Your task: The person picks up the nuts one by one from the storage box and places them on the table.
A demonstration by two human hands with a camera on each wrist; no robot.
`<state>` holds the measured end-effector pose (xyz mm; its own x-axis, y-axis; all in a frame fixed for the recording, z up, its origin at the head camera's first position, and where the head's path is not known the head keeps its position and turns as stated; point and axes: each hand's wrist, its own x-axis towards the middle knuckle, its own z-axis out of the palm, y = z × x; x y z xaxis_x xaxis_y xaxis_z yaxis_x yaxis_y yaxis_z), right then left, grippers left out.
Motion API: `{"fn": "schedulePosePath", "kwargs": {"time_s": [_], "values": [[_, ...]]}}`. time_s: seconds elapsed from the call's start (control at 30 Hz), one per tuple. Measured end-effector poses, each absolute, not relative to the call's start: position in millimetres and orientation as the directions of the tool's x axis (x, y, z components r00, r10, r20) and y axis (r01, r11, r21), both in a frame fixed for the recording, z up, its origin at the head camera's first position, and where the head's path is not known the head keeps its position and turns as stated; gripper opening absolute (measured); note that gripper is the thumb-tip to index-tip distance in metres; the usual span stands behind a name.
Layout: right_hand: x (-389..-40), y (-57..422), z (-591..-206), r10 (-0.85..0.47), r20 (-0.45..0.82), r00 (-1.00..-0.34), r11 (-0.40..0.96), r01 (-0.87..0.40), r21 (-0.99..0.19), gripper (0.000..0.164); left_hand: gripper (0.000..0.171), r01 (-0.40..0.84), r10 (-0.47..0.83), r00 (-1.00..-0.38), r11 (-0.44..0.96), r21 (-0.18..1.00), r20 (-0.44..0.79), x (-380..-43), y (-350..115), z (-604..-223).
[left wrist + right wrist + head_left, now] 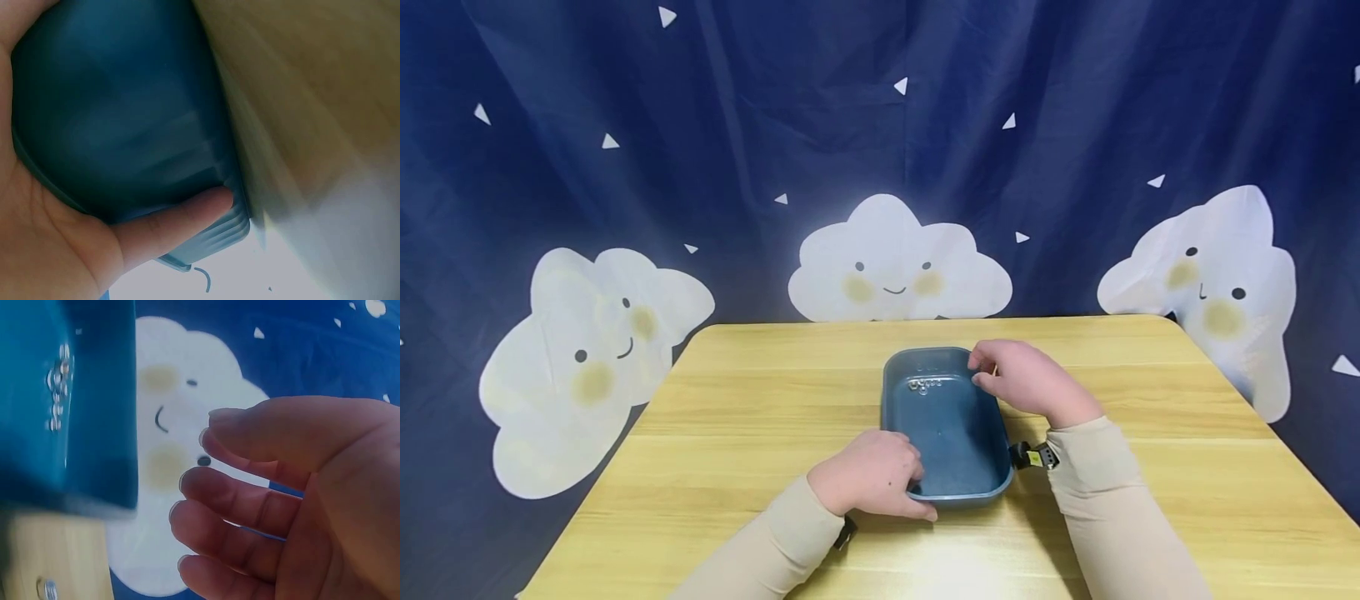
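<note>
A dark blue rectangular plastic basin (pixel 955 437) with rounded corners rests on the table. Several small shiny, clear-looking pieces (pixel 922 384) lie together on its floor towards the far left. My left hand (pixel 871 475) grips the basin's near left corner, fingers over the rim; the thumb (pixel 178 219) lies along the ribbed outer wall in the left wrist view. Over the far right rim hovers my right hand (pixel 1030 377). Its fingers are loosely bent with nothing between them, and the right wrist view (pixel 294 500) shows a gap between fingertips and basin.
The wooden table (pixel 760 400) extends around the basin on all sides. One small shiny item (pixel 47 589) lies on the tabletop in the right wrist view. Behind the table hangs a dark blue curtain (pixel 820 108) with white clouds.
</note>
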<state>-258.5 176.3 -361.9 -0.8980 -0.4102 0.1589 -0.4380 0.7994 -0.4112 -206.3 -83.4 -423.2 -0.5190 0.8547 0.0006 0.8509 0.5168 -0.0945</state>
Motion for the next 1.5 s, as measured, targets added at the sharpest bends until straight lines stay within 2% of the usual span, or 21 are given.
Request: {"fn": "schedulePosePath", "kwargs": {"time_s": [0.2,0.47,0.67,1.0,1.2,1.33,1.5], "values": [[-258.5,153.8,-362.5,-0.477,0.138,-0.868,0.780,-0.490,-0.390,0.017,0.051,0.854,0.858,-0.514,0.512,-0.088,0.007,-206.1,-82.8,-423.6],[-266.9,129.5,-367.5,-0.495,0.095,-0.864,0.784,-0.491,-0.381,0.026,0.052,0.856,0.859,-0.512,0.511,-0.079,0.003,-206.3,-83.5,-424.7],[-278.8,114.3,-376.9,-0.511,0.061,-0.857,0.789,-0.496,-0.363,0.025,0.053,0.853,0.856,-0.516,0.514,-0.091,-0.002,-206.8,-83.8,-424.4],[-297.5,99.3,-394.1,-0.460,-0.002,-0.888,0.838,-0.433,-0.332,0.023,0.053,0.849,0.853,-0.522,0.519,-0.099,-0.006,-206.2,-82.9,-425.0],[-300.5,97.8,-402.6,-0.465,-0.043,-0.884,0.858,-0.438,-0.268,0.022,0.052,0.849,0.854,-0.520,0.517,-0.112,-0.001,-207.6,-83.3,-425.4],[-300.4,96.0,-408.2,-0.463,-0.064,-0.884,0.870,-0.439,-0.224,0.028,0.052,0.853,0.859,-0.511,0.508,-0.118,0.005,-208.2,-82.8,-425.0],[-299.0,92.1,-410.5,-0.460,-0.118,-0.880,0.879,-0.433,-0.198,0.045,0.051,0.850,0.854,-0.520,0.517,-0.100,-0.002,-207.4,-82.8,-423.9]]}}
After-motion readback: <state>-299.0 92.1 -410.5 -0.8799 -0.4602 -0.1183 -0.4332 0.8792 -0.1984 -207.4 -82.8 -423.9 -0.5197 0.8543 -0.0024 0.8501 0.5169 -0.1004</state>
